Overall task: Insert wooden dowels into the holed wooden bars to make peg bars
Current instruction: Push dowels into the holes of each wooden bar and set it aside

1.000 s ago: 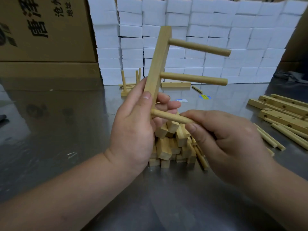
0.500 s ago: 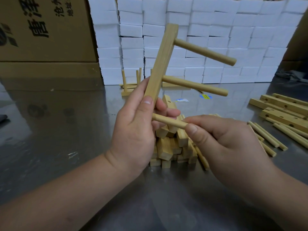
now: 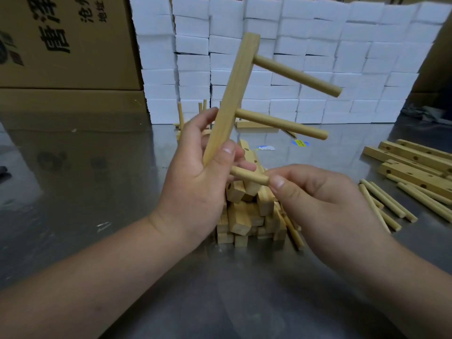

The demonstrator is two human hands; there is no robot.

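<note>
My left hand (image 3: 195,182) grips the lower end of a holed wooden bar (image 3: 232,99), held nearly upright and leaning right. Two dowels stick out of it to the right: an upper dowel (image 3: 297,75) and a middle dowel (image 3: 281,124). A third dowel (image 3: 248,175) sits at the bar's bottom hole, and my right hand (image 3: 320,199) pinches its outer end between thumb and fingers. How deep it sits in the hole is hidden by my left fingers.
A pile of short wooden blocks (image 3: 247,216) lies on the metal table (image 3: 97,192) behind my hands. Holed bars (image 3: 415,165) and loose dowels (image 3: 389,204) lie at the right. White foam blocks (image 3: 293,57) and cardboard boxes (image 3: 68,45) stand at the back.
The bar has tilted further to the right. My right hand has slid closer to the bar, and less of the bottom dowel shows between the hands.
</note>
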